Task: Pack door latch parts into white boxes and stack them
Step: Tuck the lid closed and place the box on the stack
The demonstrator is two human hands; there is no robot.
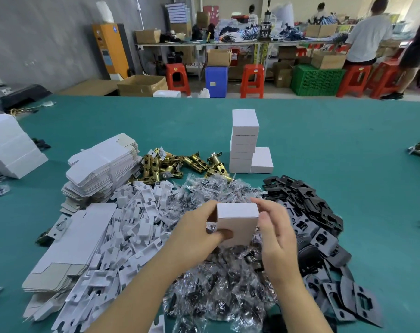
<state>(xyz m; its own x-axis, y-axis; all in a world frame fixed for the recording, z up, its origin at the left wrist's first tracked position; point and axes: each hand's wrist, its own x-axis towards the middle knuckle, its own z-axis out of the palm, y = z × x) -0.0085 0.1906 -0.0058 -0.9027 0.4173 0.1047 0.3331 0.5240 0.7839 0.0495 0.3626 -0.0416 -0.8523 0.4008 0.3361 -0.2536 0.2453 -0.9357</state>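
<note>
A closed white box [237, 221] is held above the piles in front of me. My left hand [197, 230] grips its left side, thumb across the front face. My right hand [275, 227] holds its right side with curled fingers. Farther back on the green table [336, 150] stands a stack of white boxes [244, 140] with one more white box [262, 160] beside its base. Brass latch bolts [177, 164] lie in a heap left of the stack. Clear bags of screws [218, 272] are piled under my hands, and black strike plates [319, 224] lie to the right.
Flat unfolded white cartons [103, 164] are stacked at the left, with white cardboard inserts [132, 227] heaped in front. More folded boxes [11, 145] sit at the far left. Behind the table are red stools [252, 79], crates and people at a bench [367, 37].
</note>
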